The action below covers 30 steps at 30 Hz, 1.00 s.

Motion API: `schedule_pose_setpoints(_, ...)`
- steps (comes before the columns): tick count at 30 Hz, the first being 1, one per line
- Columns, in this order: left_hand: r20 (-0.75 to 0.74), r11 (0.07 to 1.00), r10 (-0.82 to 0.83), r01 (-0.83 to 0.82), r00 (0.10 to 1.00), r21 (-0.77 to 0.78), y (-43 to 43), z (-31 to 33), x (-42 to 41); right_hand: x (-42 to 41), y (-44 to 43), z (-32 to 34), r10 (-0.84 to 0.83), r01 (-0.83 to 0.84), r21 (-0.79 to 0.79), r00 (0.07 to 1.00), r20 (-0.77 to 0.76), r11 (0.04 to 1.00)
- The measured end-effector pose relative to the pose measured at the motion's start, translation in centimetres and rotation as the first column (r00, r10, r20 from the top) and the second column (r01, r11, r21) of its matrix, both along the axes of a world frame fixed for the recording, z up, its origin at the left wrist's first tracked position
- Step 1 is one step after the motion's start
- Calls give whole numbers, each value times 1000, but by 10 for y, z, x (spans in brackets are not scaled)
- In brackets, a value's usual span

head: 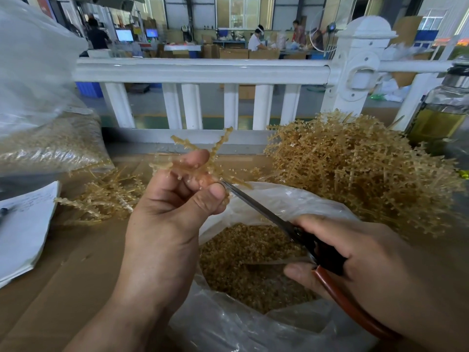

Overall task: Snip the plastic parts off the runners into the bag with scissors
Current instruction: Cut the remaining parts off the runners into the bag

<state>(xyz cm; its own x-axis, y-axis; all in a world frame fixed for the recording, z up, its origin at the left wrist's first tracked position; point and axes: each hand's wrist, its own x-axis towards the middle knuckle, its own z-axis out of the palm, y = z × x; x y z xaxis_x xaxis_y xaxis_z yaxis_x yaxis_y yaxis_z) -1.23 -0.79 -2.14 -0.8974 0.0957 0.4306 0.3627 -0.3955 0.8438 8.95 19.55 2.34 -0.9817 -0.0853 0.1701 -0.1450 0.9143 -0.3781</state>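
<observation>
My left hand (175, 207) pinches a tan, translucent plastic runner (203, 153) with branching arms, held above the open clear bag (253, 331). My right hand (360, 260) grips scissors (269, 214) with black and red-brown handles. The blade tips reach the runner just under my left fingertips. Inside the bag lies a heap of small tan snipped parts (253, 265).
A big pile of uncut runners (355, 174) sits at the right. A smaller pile of runners (106, 199) lies at the left, near white papers (22, 229). A full clear bag of parts (50, 141) lies at the far left. A white railing (203, 72) runs behind, a glass jar (441, 113) at far right.
</observation>
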Motion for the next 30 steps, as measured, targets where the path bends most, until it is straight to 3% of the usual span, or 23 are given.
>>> schedule_pose_setpoints(11,20,999,48,-48,999,-14,0,0,0,-1,3,-1,21,-21,5,1000,-21,1000)
schedule_pose_setpoints(24,-54,998,29,-32,998,-49,2,1,3,-1,4,-2,46,-46,-13,999,-5,999)
schedule_pose_setpoints(30,-63,997,37,-41,997,-67,4,1,4,-3,4,-5,42,-42,1,994,-104,999)
